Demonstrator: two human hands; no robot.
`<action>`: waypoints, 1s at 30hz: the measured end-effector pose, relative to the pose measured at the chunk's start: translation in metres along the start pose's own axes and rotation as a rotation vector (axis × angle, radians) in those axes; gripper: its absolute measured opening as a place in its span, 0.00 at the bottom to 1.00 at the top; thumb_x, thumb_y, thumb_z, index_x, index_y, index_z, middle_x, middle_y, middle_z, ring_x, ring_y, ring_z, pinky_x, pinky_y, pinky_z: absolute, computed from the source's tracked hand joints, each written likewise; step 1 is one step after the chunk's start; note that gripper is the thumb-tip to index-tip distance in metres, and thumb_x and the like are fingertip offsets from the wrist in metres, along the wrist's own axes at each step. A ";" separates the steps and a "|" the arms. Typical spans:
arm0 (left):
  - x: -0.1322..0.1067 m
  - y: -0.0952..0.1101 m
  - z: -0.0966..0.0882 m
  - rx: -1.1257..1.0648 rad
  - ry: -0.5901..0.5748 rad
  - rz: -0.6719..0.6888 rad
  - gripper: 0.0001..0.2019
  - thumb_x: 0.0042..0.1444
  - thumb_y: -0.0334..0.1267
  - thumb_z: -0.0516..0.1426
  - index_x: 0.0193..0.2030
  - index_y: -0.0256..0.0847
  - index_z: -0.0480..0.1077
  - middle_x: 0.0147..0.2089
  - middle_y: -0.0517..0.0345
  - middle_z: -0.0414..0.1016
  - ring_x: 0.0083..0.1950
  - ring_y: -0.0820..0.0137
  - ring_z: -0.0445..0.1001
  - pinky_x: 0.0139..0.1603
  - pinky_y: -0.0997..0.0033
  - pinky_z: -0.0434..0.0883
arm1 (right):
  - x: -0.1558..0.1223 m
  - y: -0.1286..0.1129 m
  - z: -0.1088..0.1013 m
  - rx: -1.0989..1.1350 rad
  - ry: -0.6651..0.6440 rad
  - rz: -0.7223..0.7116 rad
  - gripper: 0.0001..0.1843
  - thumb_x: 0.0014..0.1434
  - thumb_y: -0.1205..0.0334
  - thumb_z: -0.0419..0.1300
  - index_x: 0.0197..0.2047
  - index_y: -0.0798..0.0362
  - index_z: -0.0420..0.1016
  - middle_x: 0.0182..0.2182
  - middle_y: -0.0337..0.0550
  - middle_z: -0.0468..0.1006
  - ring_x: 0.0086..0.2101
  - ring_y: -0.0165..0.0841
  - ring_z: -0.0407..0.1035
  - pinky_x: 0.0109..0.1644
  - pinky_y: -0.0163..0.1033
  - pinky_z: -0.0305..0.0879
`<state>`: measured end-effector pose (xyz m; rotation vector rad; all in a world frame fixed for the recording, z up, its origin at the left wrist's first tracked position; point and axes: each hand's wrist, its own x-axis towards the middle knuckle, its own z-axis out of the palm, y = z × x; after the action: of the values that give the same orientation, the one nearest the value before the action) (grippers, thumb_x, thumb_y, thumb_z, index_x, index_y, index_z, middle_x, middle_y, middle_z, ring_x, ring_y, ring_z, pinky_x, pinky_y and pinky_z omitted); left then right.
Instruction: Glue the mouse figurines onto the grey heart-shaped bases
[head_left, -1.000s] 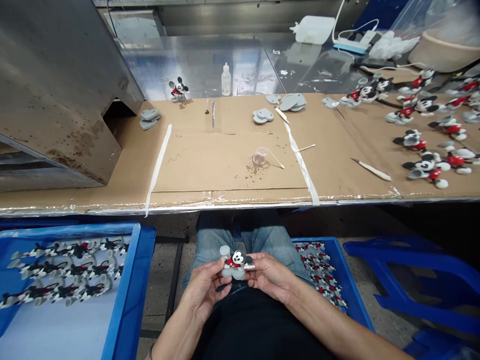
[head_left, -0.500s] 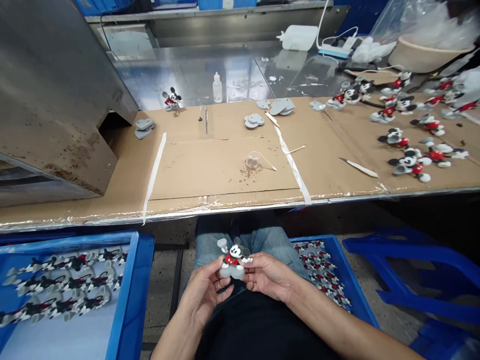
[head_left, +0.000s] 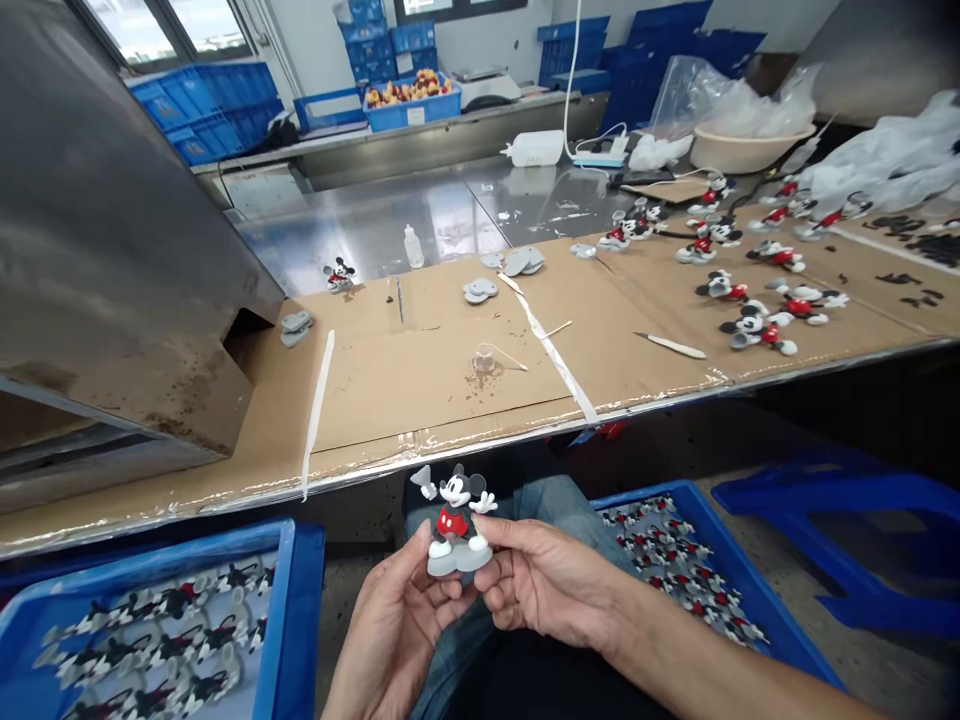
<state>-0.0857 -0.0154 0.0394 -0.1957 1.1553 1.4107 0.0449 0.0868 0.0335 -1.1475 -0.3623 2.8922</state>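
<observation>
Above my lap, between my two hands, a mouse figurine with red shorts stands upright on its grey cloud-shaped base. It has a grey cone-shaped piece in one raised hand. My left hand is closed on the base's left side, thumb on top of the edge. My right hand grips the base's right side with thumb and fingers. To my left a blue tray bears several similar figurines lying in rows. Another blue tray on the right is filled with more of them.
The bench's cardboard cover carries stacked grey bases, a small clear cup with a cotton swab, and a white-handled knife. More figurines lie at the right. A metal housing stands at the left; a blue stool is at right.
The head view has tilted up, showing more of the background. Both hands have raised the figurine closer to the camera and keep hold of its base.
</observation>
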 end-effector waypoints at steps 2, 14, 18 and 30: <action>-0.002 0.001 0.002 -0.001 0.014 0.011 0.12 0.58 0.39 0.61 0.38 0.29 0.80 0.29 0.49 0.78 0.27 0.70 0.72 0.34 0.67 0.76 | 0.000 0.001 0.000 0.019 -0.014 -0.008 0.20 0.64 0.56 0.60 0.35 0.69 0.78 0.19 0.44 0.78 0.18 0.27 0.72 0.22 0.30 0.66; -0.002 -0.004 -0.001 0.068 0.020 0.281 0.25 0.37 0.43 0.74 0.43 0.36 0.80 0.35 0.49 0.82 0.35 0.68 0.78 0.41 0.71 0.75 | 0.004 0.005 -0.005 0.002 -0.132 -0.251 0.18 0.44 0.58 0.75 0.33 0.63 0.80 0.24 0.47 0.80 0.22 0.30 0.74 0.30 0.31 0.67; -0.005 -0.008 0.011 0.160 0.136 0.442 0.28 0.29 0.40 0.76 0.42 0.38 0.80 0.31 0.54 0.82 0.35 0.68 0.79 0.41 0.76 0.74 | 0.003 0.010 -0.006 0.053 -0.191 -0.329 0.17 0.43 0.60 0.77 0.33 0.61 0.80 0.24 0.46 0.80 0.25 0.30 0.74 0.32 0.33 0.68; -0.011 -0.006 0.021 0.181 0.155 0.478 0.29 0.28 0.43 0.76 0.42 0.38 0.80 0.31 0.53 0.82 0.36 0.65 0.79 0.42 0.74 0.75 | 0.000 0.012 -0.002 0.033 -0.214 -0.381 0.16 0.45 0.58 0.76 0.33 0.59 0.80 0.26 0.45 0.79 0.27 0.29 0.71 0.33 0.32 0.68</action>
<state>-0.0673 -0.0090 0.0543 0.1108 1.5190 1.7145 0.0472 0.0759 0.0295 -0.6749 -0.4750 2.6702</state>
